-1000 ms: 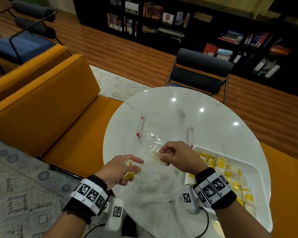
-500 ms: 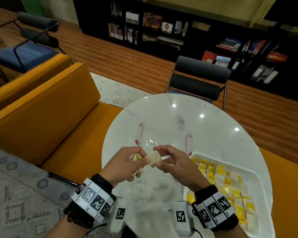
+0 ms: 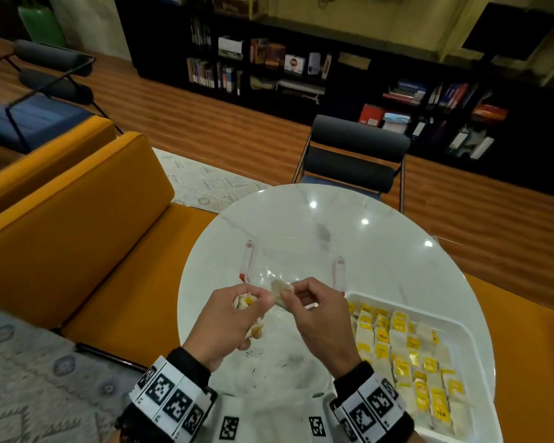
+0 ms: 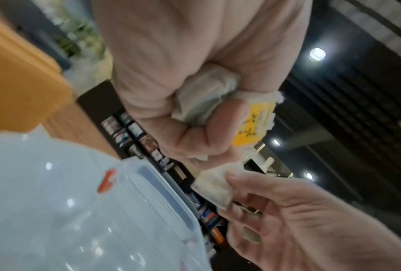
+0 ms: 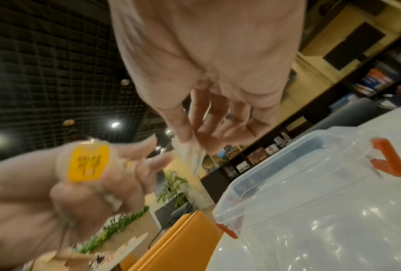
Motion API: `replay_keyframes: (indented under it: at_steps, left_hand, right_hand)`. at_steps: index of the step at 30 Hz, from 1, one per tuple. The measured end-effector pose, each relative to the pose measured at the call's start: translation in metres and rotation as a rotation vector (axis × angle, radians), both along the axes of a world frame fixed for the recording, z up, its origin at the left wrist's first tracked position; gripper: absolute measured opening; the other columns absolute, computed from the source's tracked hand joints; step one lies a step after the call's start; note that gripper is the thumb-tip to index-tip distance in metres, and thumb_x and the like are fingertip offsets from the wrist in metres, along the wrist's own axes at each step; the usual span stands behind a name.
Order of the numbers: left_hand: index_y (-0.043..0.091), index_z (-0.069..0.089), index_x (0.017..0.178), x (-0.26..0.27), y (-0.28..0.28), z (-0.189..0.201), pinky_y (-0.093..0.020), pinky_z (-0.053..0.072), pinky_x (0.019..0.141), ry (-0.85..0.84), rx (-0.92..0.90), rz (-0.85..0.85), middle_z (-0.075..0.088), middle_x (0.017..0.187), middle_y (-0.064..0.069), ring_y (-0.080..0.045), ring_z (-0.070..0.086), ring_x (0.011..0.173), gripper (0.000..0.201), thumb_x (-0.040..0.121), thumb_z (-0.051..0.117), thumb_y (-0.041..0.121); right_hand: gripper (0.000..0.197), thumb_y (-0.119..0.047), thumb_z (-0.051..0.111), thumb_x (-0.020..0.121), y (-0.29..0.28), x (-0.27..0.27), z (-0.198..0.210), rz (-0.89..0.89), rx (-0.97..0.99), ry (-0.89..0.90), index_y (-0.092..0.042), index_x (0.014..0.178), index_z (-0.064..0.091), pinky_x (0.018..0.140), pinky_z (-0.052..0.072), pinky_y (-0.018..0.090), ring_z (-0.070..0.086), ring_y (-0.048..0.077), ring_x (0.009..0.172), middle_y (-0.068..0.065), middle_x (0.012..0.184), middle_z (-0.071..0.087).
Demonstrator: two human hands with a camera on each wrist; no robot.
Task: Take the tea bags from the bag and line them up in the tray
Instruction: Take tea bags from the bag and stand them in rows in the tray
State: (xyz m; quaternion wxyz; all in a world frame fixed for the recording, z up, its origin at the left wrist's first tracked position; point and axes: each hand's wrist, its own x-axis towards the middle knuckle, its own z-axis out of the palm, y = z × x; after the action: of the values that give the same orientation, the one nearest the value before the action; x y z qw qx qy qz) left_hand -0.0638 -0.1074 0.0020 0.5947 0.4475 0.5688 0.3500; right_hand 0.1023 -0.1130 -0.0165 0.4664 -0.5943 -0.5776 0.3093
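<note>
Tea bags (image 3: pixel 406 356) in tray (image 3: pixel 467 330), white round table (image 3: pixel 381 251)

Tray (image 3: pixel 461 327) cut off by head view's bottom-right edge. Print on yellow tag (image 5: pixel 86 163) blurred, unreadable. Left hand (image 3: pixel 227 321) hides most of its bunched tea bags (image 4: pixel 204 93); count undeterminable.

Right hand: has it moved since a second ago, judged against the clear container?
Yes. The right hand has lifted the tea bag out of the plastic bag, toward the clear container, and now meets the left hand.
</note>
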Motion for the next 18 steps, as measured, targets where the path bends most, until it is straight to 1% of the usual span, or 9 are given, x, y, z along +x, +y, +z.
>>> replay_keyframes:
  at_steps: [3, 6, 9, 11, 13, 14, 16, 17, 18]
  left_hand:
    - [0.013, 0.075, 0.095, 0.011, -0.002, 0.004, -0.023, 0.035, 0.043, -0.091, -0.004, 0.02, 0.058, 0.066, -0.004, -0.017, 0.054, 0.053, 0.018, 0.089, 0.074, 0.03]
    - [0.009, 0.074, 0.092, 0.012, 0.001, 0.003, -0.024, 0.035, 0.043, -0.049, 0.018, 0.042, 0.056, 0.062, -0.004, -0.017, 0.053, 0.052, 0.021, 0.09, 0.073, 0.03]
    - [0.008, 0.074, 0.091, 0.011, 0.003, 0.002, -0.023, 0.034, 0.042, 0.013, 0.031, 0.026, 0.055, 0.059, -0.004, -0.017, 0.051, 0.051, 0.018, 0.092, 0.071, 0.026]
    - [0.009, 0.074, 0.087, 0.012, 0.006, 0.001, -0.022, 0.034, 0.041, 0.099, 0.059, 0.007, 0.056, 0.055, 0.0, -0.014, 0.052, 0.048, 0.016, 0.094, 0.069, 0.022]
    - [0.014, 0.073, 0.083, 0.014, 0.009, 0.002, -0.02, 0.036, 0.04, 0.241, 0.133, -0.065, 0.057, 0.051, 0.006, -0.01, 0.053, 0.045, 0.016, 0.094, 0.069, 0.025]
    - [0.017, 0.073, 0.082, 0.016, 0.01, 0.004, -0.018, 0.037, 0.041, 0.302, 0.175, -0.131, 0.058, 0.05, 0.008, -0.007, 0.053, 0.044, 0.016, 0.093, 0.069, 0.027]
    - [0.021, 0.074, 0.08, 0.022, 0.011, 0.009, -0.016, 0.04, 0.043, 0.38, 0.251, -0.283, 0.06, 0.052, 0.011, -0.005, 0.055, 0.043, 0.016, 0.093, 0.07, 0.031]
    - [0.023, 0.074, 0.08, 0.027, 0.012, 0.01, -0.019, 0.044, 0.045, 0.421, 0.29, -0.343, 0.063, 0.055, 0.011, -0.005, 0.057, 0.044, 0.016, 0.092, 0.07, 0.032]
    - [0.026, 0.074, 0.079, 0.031, 0.013, 0.011, -0.021, 0.048, 0.049, 0.472, 0.333, -0.379, 0.066, 0.059, 0.01, -0.006, 0.06, 0.047, 0.015, 0.092, 0.07, 0.034]
  right_hand:
    - [0.013, -0.017, 0.075, 0.086, -0.004, -0.009, -0.009, -0.011, 0.162, -0.13, -0.026, 0.079, 0.069, 0.062, 0.044, 0.009, 0.064, 0.008, 0.071, -0.012, 0.073, 0.067]
    - [0.01, -0.015, 0.074, 0.086, -0.008, -0.008, -0.017, 0.017, 0.183, -0.172, -0.025, 0.087, 0.071, 0.064, 0.043, 0.008, 0.064, 0.006, 0.076, -0.015, 0.08, 0.067]
    - [0.013, -0.019, 0.069, 0.087, -0.011, -0.003, -0.018, 0.099, 0.133, -0.137, -0.026, 0.096, 0.075, 0.061, 0.047, 0.014, 0.064, 0.007, 0.082, -0.016, 0.087, 0.068]
    - [0.015, -0.019, 0.065, 0.086, -0.012, 0.004, -0.017, 0.1, 0.111, -0.089, -0.025, 0.096, 0.075, 0.059, 0.051, 0.021, 0.065, 0.009, 0.082, -0.016, 0.089, 0.069]
    - [0.017, -0.019, 0.066, 0.085, -0.013, 0.015, -0.012, 0.036, 0.072, -0.035, -0.028, 0.098, 0.073, 0.062, 0.053, 0.024, 0.065, 0.009, 0.087, -0.017, 0.096, 0.069]
    - [0.021, -0.021, 0.068, 0.086, -0.013, 0.023, -0.008, 0.036, 0.028, -0.019, -0.032, 0.104, 0.07, 0.068, 0.052, 0.021, 0.063, 0.007, 0.093, -0.018, 0.104, 0.067]
    - [0.036, -0.026, 0.071, 0.088, -0.013, 0.038, -0.004, 0.165, -0.116, -0.033, -0.036, 0.121, 0.062, 0.078, 0.048, 0.015, 0.059, 0.002, 0.104, -0.02, 0.115, 0.064]
    - [0.036, -0.027, 0.071, 0.089, -0.014, 0.045, -0.004, 0.242, -0.166, -0.041, -0.034, 0.123, 0.061, 0.078, 0.048, 0.014, 0.061, 0.003, 0.103, -0.017, 0.112, 0.067]
    - [0.031, -0.027, 0.071, 0.089, -0.015, 0.052, -0.006, 0.287, -0.186, -0.04, -0.03, 0.119, 0.065, 0.075, 0.047, 0.014, 0.064, 0.004, 0.097, -0.012, 0.105, 0.071]
